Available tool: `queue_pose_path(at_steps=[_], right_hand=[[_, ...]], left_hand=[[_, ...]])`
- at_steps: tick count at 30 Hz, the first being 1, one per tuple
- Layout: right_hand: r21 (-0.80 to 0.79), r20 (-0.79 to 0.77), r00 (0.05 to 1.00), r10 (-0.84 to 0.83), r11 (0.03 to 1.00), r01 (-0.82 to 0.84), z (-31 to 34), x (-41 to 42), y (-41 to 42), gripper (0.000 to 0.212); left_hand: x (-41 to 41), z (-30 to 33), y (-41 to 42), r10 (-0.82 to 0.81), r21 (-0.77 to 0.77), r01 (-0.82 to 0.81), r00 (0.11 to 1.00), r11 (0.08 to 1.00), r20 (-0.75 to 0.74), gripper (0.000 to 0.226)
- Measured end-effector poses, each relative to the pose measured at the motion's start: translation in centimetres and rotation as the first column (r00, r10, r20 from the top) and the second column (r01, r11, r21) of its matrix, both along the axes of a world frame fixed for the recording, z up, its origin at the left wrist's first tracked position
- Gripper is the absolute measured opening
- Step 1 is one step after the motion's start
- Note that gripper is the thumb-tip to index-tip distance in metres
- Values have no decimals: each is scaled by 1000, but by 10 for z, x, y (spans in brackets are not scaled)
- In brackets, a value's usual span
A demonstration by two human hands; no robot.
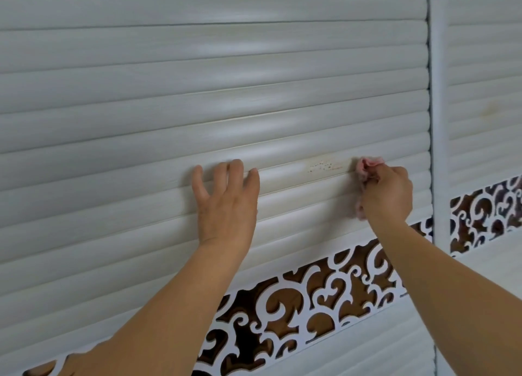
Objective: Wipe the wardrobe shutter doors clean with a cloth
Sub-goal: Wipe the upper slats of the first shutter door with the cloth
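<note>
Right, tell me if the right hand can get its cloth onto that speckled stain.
Probably yes: the right hand grips the pink cloth just right of the brownish speckled stain, with only bare slat between them.

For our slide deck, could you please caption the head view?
Left hand braces the shutter door while right hand holds pink cloth beside a speckled stain.
</note>
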State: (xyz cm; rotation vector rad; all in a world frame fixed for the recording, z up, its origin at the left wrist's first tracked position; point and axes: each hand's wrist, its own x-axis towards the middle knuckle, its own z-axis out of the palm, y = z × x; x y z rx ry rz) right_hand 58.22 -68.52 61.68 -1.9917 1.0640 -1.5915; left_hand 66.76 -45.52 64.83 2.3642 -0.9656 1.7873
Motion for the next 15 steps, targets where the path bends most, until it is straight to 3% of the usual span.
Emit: queue_pose_path(at_steps=[3,8,9,15], right_hand=[[194,177,981,83,974,-118,7,6,8,25],[165,383,876,293,911,-377,14,14,58,3],[163,408,856,317,897,-410,16,16,68,7],[-115,189,842,506,863,-493,5,30,100,23]], left_hand=[[-2,0,1,33,30,-32,999,999,-33,70],[-1,-1,1,24,10,-23,999,1000,-46,73],[0,-1,0,15,1,-15,999,1000,-43,73],[2,-1,-2,-65,-51,63,997,997,-34,72]])
